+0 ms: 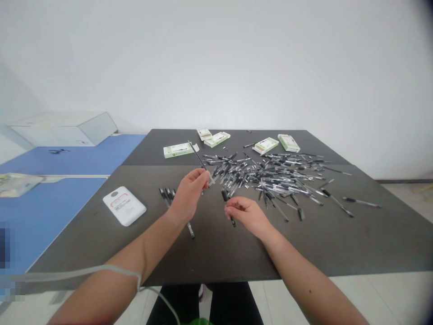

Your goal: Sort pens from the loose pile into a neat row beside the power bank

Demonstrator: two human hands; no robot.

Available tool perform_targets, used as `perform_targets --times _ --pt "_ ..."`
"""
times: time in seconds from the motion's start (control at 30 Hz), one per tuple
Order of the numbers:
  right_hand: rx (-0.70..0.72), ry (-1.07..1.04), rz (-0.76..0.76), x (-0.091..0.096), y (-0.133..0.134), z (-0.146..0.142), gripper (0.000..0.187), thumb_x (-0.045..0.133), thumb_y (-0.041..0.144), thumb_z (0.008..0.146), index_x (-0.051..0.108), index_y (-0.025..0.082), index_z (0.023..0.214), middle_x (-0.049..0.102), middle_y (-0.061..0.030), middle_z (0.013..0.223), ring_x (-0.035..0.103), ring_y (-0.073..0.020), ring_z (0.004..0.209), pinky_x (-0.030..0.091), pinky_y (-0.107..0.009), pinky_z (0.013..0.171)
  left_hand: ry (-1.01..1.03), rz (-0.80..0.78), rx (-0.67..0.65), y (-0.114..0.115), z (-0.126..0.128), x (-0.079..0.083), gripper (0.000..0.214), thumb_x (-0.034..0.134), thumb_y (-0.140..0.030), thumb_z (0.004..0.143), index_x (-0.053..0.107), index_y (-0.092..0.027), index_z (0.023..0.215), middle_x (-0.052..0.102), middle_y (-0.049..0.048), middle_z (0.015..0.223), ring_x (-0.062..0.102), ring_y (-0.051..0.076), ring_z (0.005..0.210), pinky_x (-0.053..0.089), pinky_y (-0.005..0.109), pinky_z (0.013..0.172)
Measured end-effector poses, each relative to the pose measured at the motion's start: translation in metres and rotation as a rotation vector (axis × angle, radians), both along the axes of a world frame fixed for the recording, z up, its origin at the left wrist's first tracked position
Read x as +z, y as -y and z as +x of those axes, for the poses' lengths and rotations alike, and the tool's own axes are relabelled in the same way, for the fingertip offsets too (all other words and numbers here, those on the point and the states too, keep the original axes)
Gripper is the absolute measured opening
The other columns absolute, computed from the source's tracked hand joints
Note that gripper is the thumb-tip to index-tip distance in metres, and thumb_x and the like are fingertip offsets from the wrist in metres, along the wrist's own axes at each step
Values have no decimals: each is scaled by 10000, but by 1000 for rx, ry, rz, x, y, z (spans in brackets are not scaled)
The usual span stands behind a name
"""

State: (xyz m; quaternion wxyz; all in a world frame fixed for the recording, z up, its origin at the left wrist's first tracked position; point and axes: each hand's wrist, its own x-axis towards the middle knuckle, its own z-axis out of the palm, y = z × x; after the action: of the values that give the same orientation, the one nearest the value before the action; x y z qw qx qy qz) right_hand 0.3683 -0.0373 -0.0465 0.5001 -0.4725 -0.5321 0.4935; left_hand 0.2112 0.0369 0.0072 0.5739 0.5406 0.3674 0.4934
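Note:
My left hand (pixel 191 192) is closed in a pinch on a thin dark rod, which looks like a pen refill (pixel 196 152), slanting up and to the left. My right hand (pixel 246 213) pinches a short-looking pen with a black cap (pixel 224 195); its middle is hidden by my fingers and its dark lower end shows beneath them. Both hands are raised over the near part of the dark table (pixel 216 257). Beyond them spreads a large heap of loose clear pens and pen parts (pixel 270 176). Several black-capped pens (pixel 163 193) lie side by side, partly behind my left wrist.
A white tablet-like case (pixel 124 206) lies at the left. Green-and-white pen boxes (pixel 179 150) are scattered along the back, two more (pixel 266 145) at the right. Single pens (pixel 361 201) lie far right. A pale cable (pixel 101 268) crosses my left forearm. A white box (pixel 67 128) stands on the blue surface.

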Motion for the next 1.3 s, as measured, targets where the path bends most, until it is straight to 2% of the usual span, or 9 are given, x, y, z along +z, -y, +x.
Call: perform_targets --times 0.33,0.7,0.8,0.93,1.1,1.2,1.3 --pt "-8 72 -1 -1 0 -3 135 649 318 709 602 193 691 581 31 569 534 -112 532 413 -238 531 -130 125 0 5 2 -4 206 548 -329 812 493 -176 684 440 -46 628 391 91 605 323 220 609" --pt "-51 54 -6 -3 -2 -3 117 647 302 697 600 196 715 597 29 583 555 -121 544 431 -243 548 -390 294 -37 9 3 -3 167 549 -322 807 533 -178 725 476 -36 646 440 103 613 365 223 598" --pt "-64 71 22 -3 -2 -1 124 647 310 706 604 195 728 612 19 617 569 -129 578 439 -246 570 -458 337 -79 13 0 -3 168 548 -337 814 600 -177 816 579 -1 736 521 127 690 413 234 654" --pt "-117 94 97 -4 -2 3 138 637 331 735 606 197 748 623 5 654 576 -139 617 452 -257 613 -436 346 -70 12 -8 0 276 496 -359 850 633 -189 1018 659 44 898 597 151 791 458 257 742" --pt "-217 97 160 -3 -2 9 154 640 355 746 596 207 755 642 -8 699 592 -163 661 459 -279 650 -507 318 73 -13 -19 -1 306 512 -349 824 637 -176 1044 682 44 878 626 157 765 468 263 749" --pt "-269 95 170 0 -2 10 180 640 384 746 589 211 736 641 -13 696 592 -170 665 459 -287 649 -637 327 134 -40 -24 -8 305 520 -335 801 647 -184 1034 691 38 848 627 168 756 461 268 741" --pt "-348 49 161 4 -3 12 209 648 408 732 589 208 749 648 -14 687 593 -171 669 456 -291 656 -784 357 120 -70 -21 -19 311 527 -325 783 660 -179 1023 699 48 852 625 182 781 452 274 752"
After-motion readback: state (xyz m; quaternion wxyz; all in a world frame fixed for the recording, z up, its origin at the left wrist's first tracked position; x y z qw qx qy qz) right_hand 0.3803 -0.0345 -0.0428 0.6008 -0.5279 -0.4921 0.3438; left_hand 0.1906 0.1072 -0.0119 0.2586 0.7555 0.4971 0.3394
